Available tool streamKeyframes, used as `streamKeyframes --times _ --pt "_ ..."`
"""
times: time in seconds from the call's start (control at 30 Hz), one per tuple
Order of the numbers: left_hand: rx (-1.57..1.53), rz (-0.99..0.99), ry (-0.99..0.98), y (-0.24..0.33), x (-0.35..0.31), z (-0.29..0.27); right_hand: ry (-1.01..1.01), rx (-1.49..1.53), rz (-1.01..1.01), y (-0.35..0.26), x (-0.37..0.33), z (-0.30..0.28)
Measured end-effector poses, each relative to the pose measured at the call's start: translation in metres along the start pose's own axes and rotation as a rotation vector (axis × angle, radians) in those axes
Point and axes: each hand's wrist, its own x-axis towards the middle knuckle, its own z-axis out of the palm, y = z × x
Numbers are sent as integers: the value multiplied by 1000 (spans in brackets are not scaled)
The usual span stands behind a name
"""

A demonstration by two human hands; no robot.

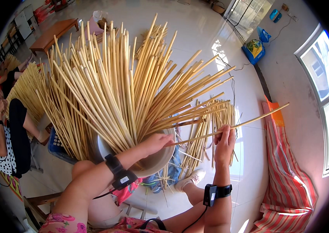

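Observation:
A thin straw-coloured stick slants up to the right in front of me. My right hand pinches it near its middle, with the fingers closed round it. At its lower end is my left hand, fingertips together on the stick; their underside is hidden. Just beyond my left forearm, a thick bundle of similar sticks stands fanned out in a pale round tub. The left forearm covers part of the tub's near side.
More sticks lie on the tiled floor beside the tub, near my shoe. A blue basket stands left, by a seated person. Striped red cloth lies along the right wall. A low wooden table is behind.

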Motion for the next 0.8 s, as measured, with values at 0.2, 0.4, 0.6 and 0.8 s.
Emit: streamKeyframes --times 0.2,0.4,0.6,0.8 --pt "524 45 383 -72 31 -5 -23 -219 -207 -3 -14 11" --pt "1475 -108 222 -157 67 -15 -246 -404 -324 -8 -29 30" --pt "680 11 139 -155 61 -31 -529 -544 -227 -12 -31 49" --pt "470 -144 99 -33 23 -12 -653 -451 28 8 -30 42"
